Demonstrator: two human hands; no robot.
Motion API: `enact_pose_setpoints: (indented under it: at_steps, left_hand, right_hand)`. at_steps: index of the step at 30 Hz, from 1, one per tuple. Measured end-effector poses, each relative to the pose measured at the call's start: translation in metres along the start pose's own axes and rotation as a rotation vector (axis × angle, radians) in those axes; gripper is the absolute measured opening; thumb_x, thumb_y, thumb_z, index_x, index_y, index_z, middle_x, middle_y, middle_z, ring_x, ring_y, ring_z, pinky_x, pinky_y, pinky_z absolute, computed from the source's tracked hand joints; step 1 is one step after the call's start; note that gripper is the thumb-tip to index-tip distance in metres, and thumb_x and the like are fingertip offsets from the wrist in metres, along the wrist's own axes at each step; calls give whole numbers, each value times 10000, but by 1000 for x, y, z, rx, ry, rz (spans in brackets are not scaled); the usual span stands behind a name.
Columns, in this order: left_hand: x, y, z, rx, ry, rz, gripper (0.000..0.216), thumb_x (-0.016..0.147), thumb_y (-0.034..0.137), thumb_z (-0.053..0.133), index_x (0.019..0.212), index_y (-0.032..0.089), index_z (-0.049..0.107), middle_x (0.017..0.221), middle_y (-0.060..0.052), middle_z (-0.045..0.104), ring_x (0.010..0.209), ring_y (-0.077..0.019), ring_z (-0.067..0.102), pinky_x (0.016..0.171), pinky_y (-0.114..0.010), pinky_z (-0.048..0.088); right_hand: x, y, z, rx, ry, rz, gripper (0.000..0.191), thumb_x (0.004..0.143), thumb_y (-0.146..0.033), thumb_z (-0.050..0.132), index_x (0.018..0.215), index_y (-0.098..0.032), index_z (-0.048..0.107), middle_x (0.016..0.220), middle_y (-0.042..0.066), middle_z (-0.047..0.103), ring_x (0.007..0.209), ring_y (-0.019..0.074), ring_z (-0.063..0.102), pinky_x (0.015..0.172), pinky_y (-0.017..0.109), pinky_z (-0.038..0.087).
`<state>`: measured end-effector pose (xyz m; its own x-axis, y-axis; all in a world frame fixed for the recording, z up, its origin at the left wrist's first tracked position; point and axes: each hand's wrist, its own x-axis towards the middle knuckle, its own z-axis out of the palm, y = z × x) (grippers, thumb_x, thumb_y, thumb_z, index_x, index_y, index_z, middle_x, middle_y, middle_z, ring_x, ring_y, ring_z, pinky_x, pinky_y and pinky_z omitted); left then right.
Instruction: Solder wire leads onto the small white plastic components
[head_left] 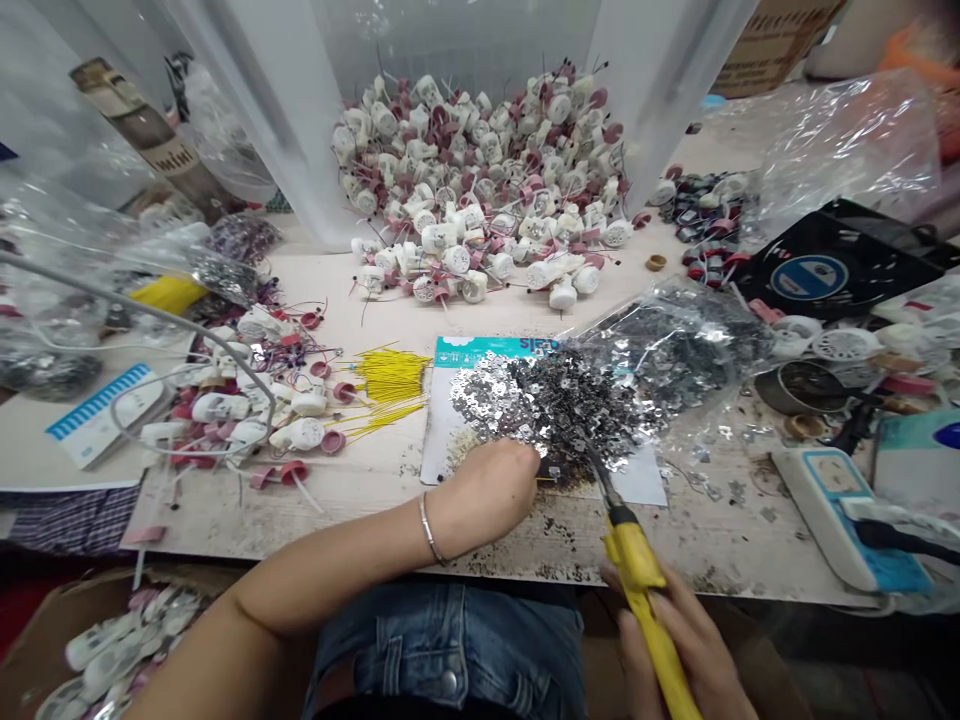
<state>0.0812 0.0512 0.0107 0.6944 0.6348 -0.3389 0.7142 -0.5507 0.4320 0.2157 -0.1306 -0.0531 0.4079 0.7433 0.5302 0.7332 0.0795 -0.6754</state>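
Our right hand (701, 645) is gripping the yellow soldering iron (643, 575) by its handle, probably avoiding heat; at ten o'clock, our left hand (487, 490) is resting curled, contents hidden.

"mini" is printed on the tilted package (144, 133) at upper left.

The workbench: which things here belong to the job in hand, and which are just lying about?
Likely part of the job:
- yellow-handled tool, held in the right hand
- small metal pieces, piled at the tool's tip, beside the left hand
- white sheet beneath them

Apparently lying about:
- black item with a round blue label
- clear plastic bag, upper right
- small brown ring
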Motion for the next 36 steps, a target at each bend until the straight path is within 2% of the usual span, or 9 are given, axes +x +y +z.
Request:
enact_pose_setpoints:
  at_steps: [5,10,16,19,23,26,28,34,36]
  left_hand:
    - [-22,6,0,-325,32,141,140,793,141,573,767,148,711,699,-53,706,626,-153,636,589,-237,477]
    - [-32,-6,4,-736,402,146,133,842,221,625,849,149,737,811,-58,743,726,-128,663,671,-215,515]
    - [-59,-44,-8,-444,739,153,145,866,165,597,958,145,707,864,-70,729,779,-130,666,722,-226,532]
    - [-82,-67,-11,-160,758,158,170,886,147,563,999,155,690,878,-79,715,806,-143,659,744,-249,531]
    - [-110,-86,2,25,646,81,195,906,174,525,990,183,701,810,-77,707,739,-161,650,682,-270,523]
    - [-117,-81,16,-235,522,29,172,888,224,567,970,196,715,766,-59,715,683,-139,651,644,-231,519]
    - [-115,-71,22,-512,499,-36,149,846,269,627,914,188,732,718,-46,713,630,-126,639,603,-209,511]
    - [-108,-60,29,-1209,715,-501,252,737,390,698,785,143,686,575,12,612,477,-89,538,482,-197,457]
    - [-109,-61,32,-1325,565,-555,293,673,413,747,708,132,670,541,17,589,465,-83,525,457,-186,423]
  right_hand:
    - [28,-11,38,58,112,-89,213,675,-55,738,693,-181,567,1237,38,583,964,189,681,720,291,615]
    - [41,-28,53,288,63,8,265,705,-27,692,660,-182,482,1171,42,545,1019,176,645,728,300,626]
    - [38,-38,78,243,-180,-265,163,734,-104,692,775,-186,557,1243,65,483,1056,185,622,747,266,612]
    - [41,-39,89,208,-169,-247,149,760,-60,643,794,-184,567,1228,57,488,1046,147,613,750,214,586]
    - [44,-40,91,237,-49,75,223,726,-149,721,726,-192,502,1172,47,524,1040,156,609,805,272,557]
    - [44,-45,94,354,-40,307,253,729,-212,727,738,-197,475,1192,64,522,1067,178,604,790,293,546]
    - [44,-49,97,405,-49,349,248,728,-221,726,745,-198,480,1198,68,518,1076,175,595,778,279,534]
    - [52,-55,100,476,8,477,273,709,-215,740,729,-194,469,1207,62,511,1052,156,586,773,241,487]
    - [54,-55,100,566,15,559,293,707,-218,742,741,-197,451,1224,58,498,1023,148,598,756,235,485]
